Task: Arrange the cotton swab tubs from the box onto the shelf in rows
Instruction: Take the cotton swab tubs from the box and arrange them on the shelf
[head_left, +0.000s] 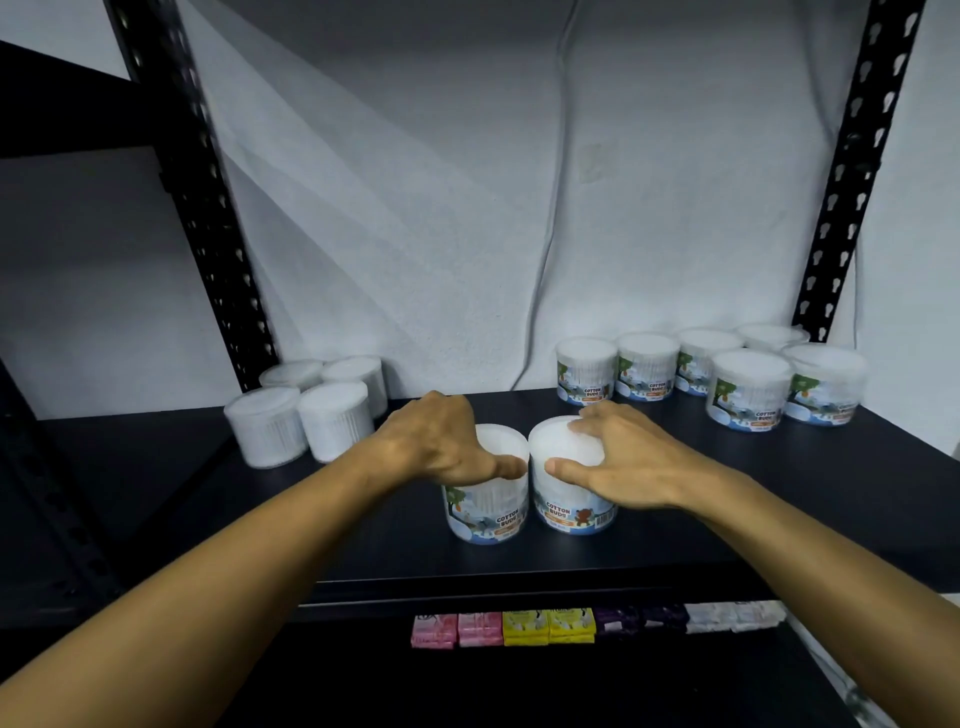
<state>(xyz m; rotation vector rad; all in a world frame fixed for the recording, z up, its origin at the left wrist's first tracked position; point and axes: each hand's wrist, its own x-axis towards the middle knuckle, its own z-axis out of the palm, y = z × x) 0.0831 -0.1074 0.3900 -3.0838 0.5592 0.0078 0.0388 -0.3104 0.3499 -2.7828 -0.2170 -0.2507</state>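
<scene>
While both hands sit on tubs at the middle of the shelf (675, 509), neither tub has joined a row yet. Left hand (441, 441) curls over the top of the left tub (488, 512), thumb along the lid's near rim, fingers down the far side. Right hand (613, 462) grips the right tub (571, 506) the same way, thumb on the lid's near rim, fingers over the far rim. The two tubs stand upright, touching or nearly so, near the front edge, labels toward the camera.

Done so far, by the look of it: a back row of four tubs (647, 371) runs toward the back right corner, with two more tubs (750, 389) starting a second row in front of it at the right end. A separate cluster of four tubs (311, 410) stands at the back left, labels not showing.

Left to do: the held pair probably extends the second row leftward. The box is out of view, so the count remaining cannot be told.

On the lower shelf, small coloured packets (524, 626) lie in a line.
</scene>
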